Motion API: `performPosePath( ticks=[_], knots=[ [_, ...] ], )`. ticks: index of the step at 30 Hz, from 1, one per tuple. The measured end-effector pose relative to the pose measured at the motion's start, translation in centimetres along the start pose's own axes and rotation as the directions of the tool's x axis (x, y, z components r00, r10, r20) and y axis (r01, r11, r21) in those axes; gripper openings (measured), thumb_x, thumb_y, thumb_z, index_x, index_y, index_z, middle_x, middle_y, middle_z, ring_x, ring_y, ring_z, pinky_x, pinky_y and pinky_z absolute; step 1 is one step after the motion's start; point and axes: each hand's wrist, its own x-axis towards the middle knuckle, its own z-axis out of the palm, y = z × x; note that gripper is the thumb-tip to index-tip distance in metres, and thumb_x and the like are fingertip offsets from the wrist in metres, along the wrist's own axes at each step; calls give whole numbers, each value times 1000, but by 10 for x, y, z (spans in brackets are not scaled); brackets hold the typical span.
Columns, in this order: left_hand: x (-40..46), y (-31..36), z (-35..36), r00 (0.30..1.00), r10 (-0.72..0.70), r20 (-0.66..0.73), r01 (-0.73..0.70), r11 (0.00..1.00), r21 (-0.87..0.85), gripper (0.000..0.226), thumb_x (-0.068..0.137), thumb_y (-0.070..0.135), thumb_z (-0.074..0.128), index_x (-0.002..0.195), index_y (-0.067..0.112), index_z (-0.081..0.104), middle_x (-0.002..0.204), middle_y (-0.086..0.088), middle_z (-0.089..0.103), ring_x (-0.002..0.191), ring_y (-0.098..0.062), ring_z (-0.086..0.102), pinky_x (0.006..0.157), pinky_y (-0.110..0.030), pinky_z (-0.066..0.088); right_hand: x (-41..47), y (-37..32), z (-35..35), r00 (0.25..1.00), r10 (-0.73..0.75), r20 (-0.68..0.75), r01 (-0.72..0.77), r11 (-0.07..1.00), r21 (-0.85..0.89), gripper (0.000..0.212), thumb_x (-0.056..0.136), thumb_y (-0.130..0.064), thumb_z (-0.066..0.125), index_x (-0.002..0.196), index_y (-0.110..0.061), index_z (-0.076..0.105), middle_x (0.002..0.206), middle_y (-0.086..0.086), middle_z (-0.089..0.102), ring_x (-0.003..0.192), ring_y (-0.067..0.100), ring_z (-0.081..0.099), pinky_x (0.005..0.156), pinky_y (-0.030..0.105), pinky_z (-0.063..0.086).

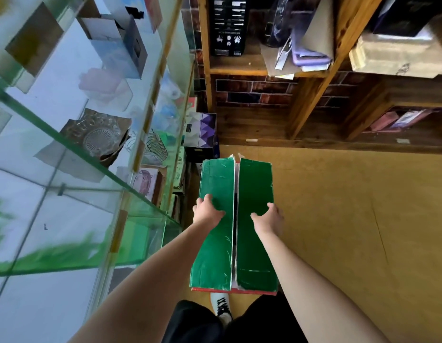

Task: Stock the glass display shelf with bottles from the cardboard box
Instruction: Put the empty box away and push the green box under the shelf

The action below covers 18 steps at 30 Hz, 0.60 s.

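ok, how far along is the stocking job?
Barely begun. Done: nothing visible, no bottles on the glass shelf. In hand: left hand and right hand rest on the green flaps of the cardboard box, nearly closed. Left: open it, move every bottle.

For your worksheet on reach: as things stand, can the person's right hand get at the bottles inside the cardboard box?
Probably not yet. The cardboard box has both green flaps folded shut, so no bottles show. The right hand and left hand rest on top, near the centre seam, well placed to lift the flaps first.
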Motion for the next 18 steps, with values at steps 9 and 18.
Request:
performPosePath(
  ticks=[9, 18],
  knots=[
    [14, 0, 22, 968, -227, -102, 231, 972, 31, 119, 73, 51, 83, 154, 5, 9, 155, -15, 27, 142, -32, 26, 114, -47, 30, 16, 7, 14, 992, 109, 55, -107, 993, -41, 118, 72, -54, 84, 157, -10, 14, 163, 13, 22, 146, 36, 31, 115, 51, 33],
    [21, -9, 31, 932, -363, -18, 360, 929, -91, 112, 65, 57, 85, 145, 7, 23, 148, -14, 37, 133, -35, 43, 108, -49, 41, 19, 11, 25, 977, 208, 50, -204, 976, -77, 112, 65, -57, 87, 144, -2, 28, 150, 17, 41, 132, 37, 48, 97, 47, 47]
  ],
)
